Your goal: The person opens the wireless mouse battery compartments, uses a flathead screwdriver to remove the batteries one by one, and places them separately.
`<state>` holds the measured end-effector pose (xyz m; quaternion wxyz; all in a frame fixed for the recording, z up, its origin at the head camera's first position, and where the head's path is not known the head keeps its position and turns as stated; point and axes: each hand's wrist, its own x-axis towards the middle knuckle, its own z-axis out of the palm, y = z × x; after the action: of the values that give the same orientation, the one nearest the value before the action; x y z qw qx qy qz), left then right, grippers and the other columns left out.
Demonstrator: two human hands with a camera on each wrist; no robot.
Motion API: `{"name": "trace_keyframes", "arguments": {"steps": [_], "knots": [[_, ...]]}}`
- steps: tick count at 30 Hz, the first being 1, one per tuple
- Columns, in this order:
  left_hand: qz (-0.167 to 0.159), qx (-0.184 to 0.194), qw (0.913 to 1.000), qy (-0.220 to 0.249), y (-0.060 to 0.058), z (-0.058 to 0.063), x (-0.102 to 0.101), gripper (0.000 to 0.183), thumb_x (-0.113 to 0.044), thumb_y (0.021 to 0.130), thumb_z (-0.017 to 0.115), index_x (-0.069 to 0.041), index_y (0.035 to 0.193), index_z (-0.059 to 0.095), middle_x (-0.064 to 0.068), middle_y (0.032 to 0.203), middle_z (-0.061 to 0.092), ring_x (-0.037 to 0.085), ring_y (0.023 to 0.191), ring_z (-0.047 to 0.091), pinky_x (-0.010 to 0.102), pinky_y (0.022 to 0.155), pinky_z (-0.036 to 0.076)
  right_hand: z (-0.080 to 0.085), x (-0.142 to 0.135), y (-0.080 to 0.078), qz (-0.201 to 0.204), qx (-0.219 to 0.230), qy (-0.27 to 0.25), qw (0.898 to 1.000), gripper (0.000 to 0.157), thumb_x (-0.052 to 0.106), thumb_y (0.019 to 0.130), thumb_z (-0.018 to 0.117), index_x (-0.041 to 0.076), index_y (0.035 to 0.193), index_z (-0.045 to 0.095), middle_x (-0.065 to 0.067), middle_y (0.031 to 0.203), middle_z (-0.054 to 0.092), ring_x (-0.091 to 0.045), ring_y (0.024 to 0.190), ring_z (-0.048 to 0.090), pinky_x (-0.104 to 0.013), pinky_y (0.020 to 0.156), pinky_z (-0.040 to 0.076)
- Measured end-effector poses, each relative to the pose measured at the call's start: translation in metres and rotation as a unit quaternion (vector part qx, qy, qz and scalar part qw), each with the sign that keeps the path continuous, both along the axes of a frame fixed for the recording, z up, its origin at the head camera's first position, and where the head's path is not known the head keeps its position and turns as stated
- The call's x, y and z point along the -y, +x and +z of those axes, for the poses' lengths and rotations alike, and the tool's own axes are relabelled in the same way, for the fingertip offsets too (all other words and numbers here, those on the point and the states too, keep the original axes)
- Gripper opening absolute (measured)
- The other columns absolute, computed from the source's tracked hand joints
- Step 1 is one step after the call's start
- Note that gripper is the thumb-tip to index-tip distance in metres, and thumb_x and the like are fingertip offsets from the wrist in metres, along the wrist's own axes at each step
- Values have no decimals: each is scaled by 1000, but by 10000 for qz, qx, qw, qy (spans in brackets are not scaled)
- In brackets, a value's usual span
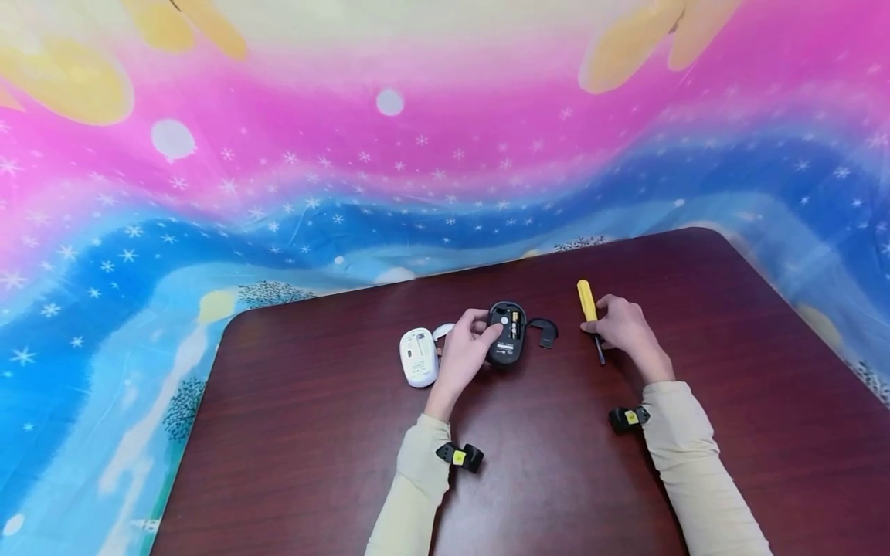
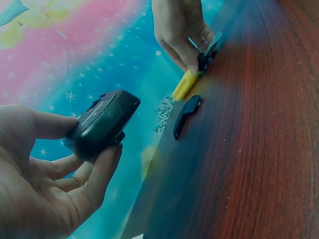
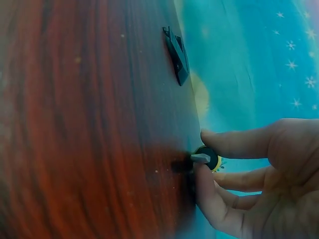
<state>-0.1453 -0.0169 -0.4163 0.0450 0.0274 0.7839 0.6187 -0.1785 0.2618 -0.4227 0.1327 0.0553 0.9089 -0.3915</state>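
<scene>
My left hand [image 1: 467,351] grips a black computer mouse [image 1: 506,333] by its side, its underside facing up. The battery bay is uncovered and a battery [image 1: 515,323] shows inside. In the left wrist view the mouse [image 2: 104,122] is held off the table between thumb and fingers. My right hand [image 1: 628,330] pinches a screwdriver [image 1: 586,301] with a yellow handle, thumb and fingertips near where the handle meets the shaft. Its metal tip [image 3: 201,158] points toward the camera in the right wrist view. Between the hands lies the black battery cover [image 1: 544,330].
A white mouse [image 1: 419,357] lies bottom up left of my left hand. Beside it a curved white piece [image 1: 443,330] is partly hidden by that hand. The dark wooden table [image 1: 542,463] ends at a patterned cloth [image 1: 417,170] behind. Each sleeve carries a black wrist camera [image 1: 473,459].
</scene>
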Motion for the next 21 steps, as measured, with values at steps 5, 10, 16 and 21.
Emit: {"name": "trace_keyframes", "arguments": {"steps": [5,10,16,21], "knots": [[5,49,10000,46,1,1,0,36,-20,98,70,-2,129,66,9,100,68,13,78,64,51,67,60,1,-2,2,75,-129,-53,9999,43,3,98,67,-21,129,49,-34,105,61,-29,76,72,-38,66,62],[28,83,9999,61,2,0,-1,38,-21,97,70,-2,130,65,10,100,67,15,80,65,49,65,61,9,-3,5,59,-277,-477,9985,47,5,99,66,-20,133,47,-33,107,63,-24,75,72,-39,68,62],[18,151,9999,71,0,-2,-1,43,-19,99,67,0,137,59,12,100,66,16,82,66,50,63,61,20,2,6,51,-557,-1459,9877,49,2,100,61,-19,140,41,-37,122,58,-27,86,71,-37,70,62],[-74,128,9998,100,-2,-3,-1,42,-18,100,66,1,137,58,11,98,64,15,80,64,47,62,61,30,4,5,-150,-848,-2246,9707,45,-1,101,59,-16,139,41,-27,124,62,-15,92,69,-33,73,62]]}}
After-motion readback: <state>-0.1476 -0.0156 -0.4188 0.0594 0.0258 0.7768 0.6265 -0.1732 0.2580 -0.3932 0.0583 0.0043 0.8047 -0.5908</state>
